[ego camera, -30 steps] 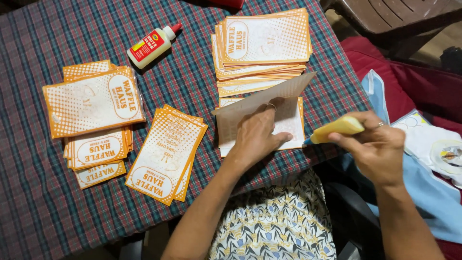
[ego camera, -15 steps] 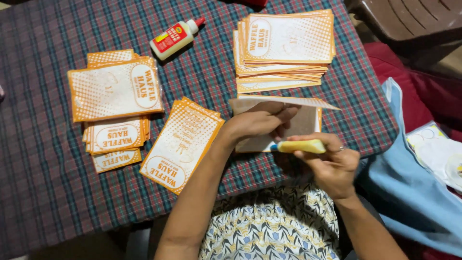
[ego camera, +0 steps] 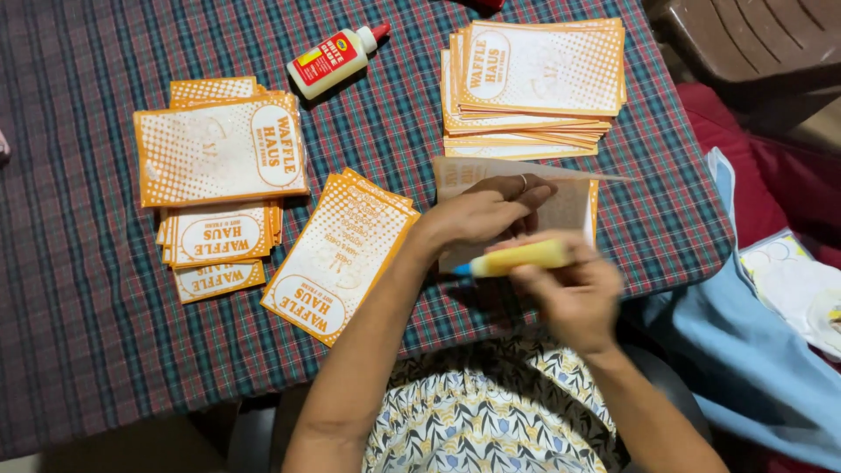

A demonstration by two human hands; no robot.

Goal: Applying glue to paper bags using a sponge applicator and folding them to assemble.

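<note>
On the checked tablecloth (ego camera: pixel 105 350), left hand (ego camera: pixel 486 210) presses flat on the brown paper bag (ego camera: pixel 561 203); right hand (ego camera: pixel 574 293) grips the yellow glue stick (ego camera: pixel 517 258). Recommend steady pressure, glue kept along the flap edge.

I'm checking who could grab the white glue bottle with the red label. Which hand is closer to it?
Left. The left hand presses on the brown paper sheet, below and right of the glue bottle. The right hand, holding a yellow stick, is lower and farther away.
</note>
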